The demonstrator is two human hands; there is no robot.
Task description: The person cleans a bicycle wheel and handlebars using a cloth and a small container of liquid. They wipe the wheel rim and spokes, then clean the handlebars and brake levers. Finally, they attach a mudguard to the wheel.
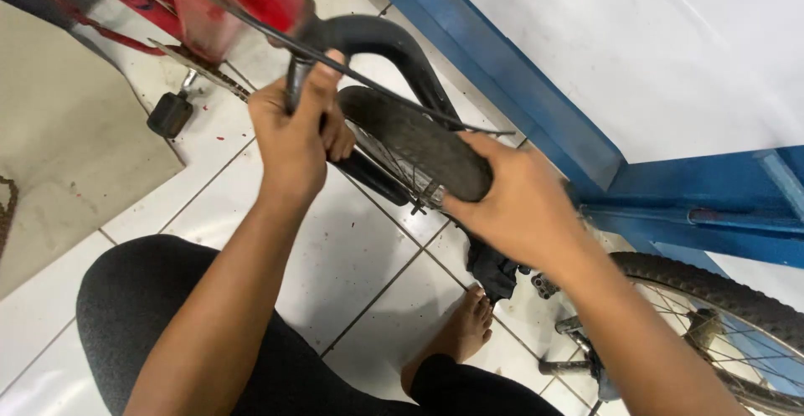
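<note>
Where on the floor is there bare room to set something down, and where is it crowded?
Bare white floor tiles lie open between the left forearm, the knee and the foot. Another small patch sits between the pedal and the mat. It is crowded around the tyre, gripped by the right hand, and the fork held by the left hand.

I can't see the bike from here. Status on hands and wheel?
Left hand gripping the black fork. Right hand clamped over the tyre of the small wheel. A thin rod crosses above the tyre; bare foot below.
</note>
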